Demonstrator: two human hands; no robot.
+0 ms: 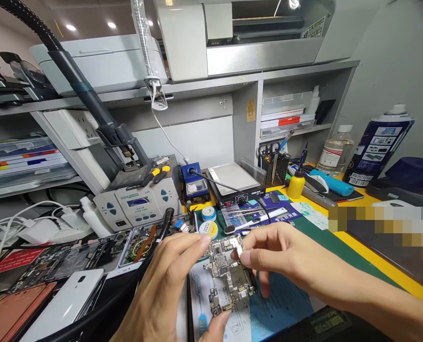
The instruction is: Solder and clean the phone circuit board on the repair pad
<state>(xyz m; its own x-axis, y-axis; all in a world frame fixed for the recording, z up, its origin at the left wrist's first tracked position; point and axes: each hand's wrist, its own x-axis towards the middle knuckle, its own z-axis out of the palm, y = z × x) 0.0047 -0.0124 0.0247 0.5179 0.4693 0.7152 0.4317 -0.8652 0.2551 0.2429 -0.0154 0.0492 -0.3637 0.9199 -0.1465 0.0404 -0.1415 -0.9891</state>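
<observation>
A phone circuit board (229, 270), covered in small chips and metal shields, is held up above a blue and white printed sheet (283, 299). My left hand (168, 280) grips it from the left, with fingers along its upper edge and the thumb at its lower edge. On the other side, my right hand (272, 251) pinches the board's right edge between thumb and fingers. Some right fingertips are behind the board and hidden. Just beyond the board lie a white-handled toothbrush (257, 221) and two small round tins, one with a yellow and white lid (208, 230).
A rework station (140, 202) stands behind to the left, with a black hose (126, 294) running past my left hand. Phones, including a white one (63, 304), lie at left. A heating plate (235, 180), yellow bottle (297, 184) and spray can (379, 145) stand farther back.
</observation>
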